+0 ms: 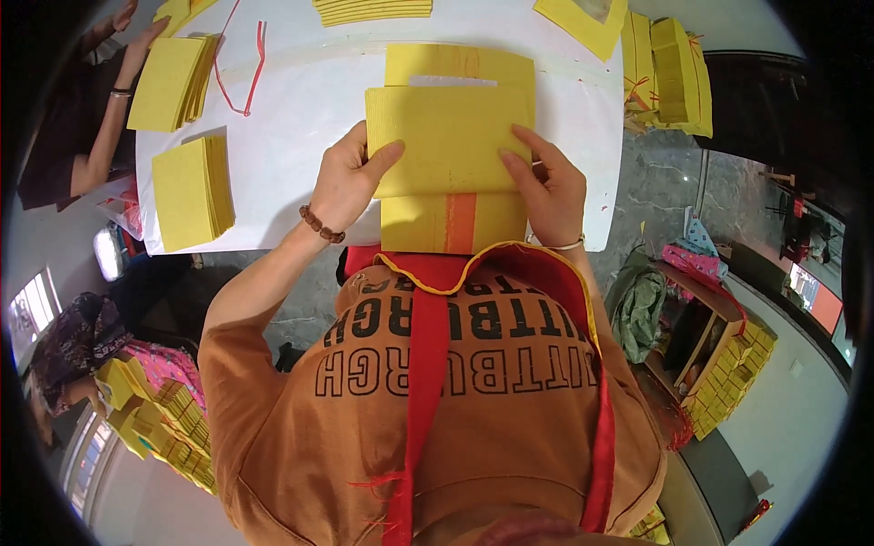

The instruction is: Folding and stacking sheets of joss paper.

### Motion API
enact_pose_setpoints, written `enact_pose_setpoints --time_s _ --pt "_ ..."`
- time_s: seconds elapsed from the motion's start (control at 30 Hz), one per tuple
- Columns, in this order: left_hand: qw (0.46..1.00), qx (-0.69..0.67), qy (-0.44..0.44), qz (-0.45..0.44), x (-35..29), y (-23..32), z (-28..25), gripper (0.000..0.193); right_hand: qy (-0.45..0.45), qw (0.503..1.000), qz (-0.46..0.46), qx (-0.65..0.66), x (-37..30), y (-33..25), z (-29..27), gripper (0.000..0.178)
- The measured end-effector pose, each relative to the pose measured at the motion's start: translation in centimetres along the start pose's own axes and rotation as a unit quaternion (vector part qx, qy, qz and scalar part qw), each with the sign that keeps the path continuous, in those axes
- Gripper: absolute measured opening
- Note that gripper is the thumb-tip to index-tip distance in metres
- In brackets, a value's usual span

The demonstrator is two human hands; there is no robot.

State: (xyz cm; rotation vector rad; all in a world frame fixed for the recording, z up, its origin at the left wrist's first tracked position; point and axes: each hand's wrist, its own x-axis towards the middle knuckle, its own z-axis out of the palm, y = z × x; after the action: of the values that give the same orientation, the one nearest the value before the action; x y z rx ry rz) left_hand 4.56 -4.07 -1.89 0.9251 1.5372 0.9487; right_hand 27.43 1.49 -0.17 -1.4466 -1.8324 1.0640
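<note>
A stack of yellow paper (442, 146) is between my two hands, at the near edge of the white table. My left hand (350, 177) is closed on its left edge, thumb lying on top. My right hand (553, 191) grips the right edge, with thumb and forefinger on the upper face and the other fingers curled at the side. Beneath the stack lies a longer yellow wrapper sheet (410, 225) with an orange-red stripe, showing at both the far and near ends. A strip of white paper (452, 81) peeks out past the stack's far edge.
Two yellow paper stacks (191, 196) (168, 84) stand on the left of the white table (300, 82), near a red string (261, 68). Another person's arm (109, 136) reaches in at far left. Tied yellow bundles (681, 77) sit at the right. More yellow paper (373, 9) lies at the far edge.
</note>
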Motion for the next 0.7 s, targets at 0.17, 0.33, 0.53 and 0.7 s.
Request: enact_pose_setpoints --time_s 0.17,0.33,0.53,0.7 --pt "0.997 -0.075 -0.017 -0.006 0.39 -0.06 0.04 0.022 0.008 0.999 0.002 -0.042 0.15 -0.1 0.18 0.028" --pt "0.993 -0.114 -0.026 -0.03 0.26 0.49 0.02 0.02 0.027 0.998 0.002 -0.048 -0.23 -0.18 0.38 0.029" --pt "0.992 -0.121 -0.004 -0.02 0.17 0.15 0.19 0.022 0.044 0.998 -0.03 -0.046 -0.34 0.19 0.71 0.028" --pt "0.996 0.056 0.07 0.006 -0.11 0.44 -0.55 0.035 0.057 0.996 -0.035 -0.06 -0.47 0.1 0.57 0.027"
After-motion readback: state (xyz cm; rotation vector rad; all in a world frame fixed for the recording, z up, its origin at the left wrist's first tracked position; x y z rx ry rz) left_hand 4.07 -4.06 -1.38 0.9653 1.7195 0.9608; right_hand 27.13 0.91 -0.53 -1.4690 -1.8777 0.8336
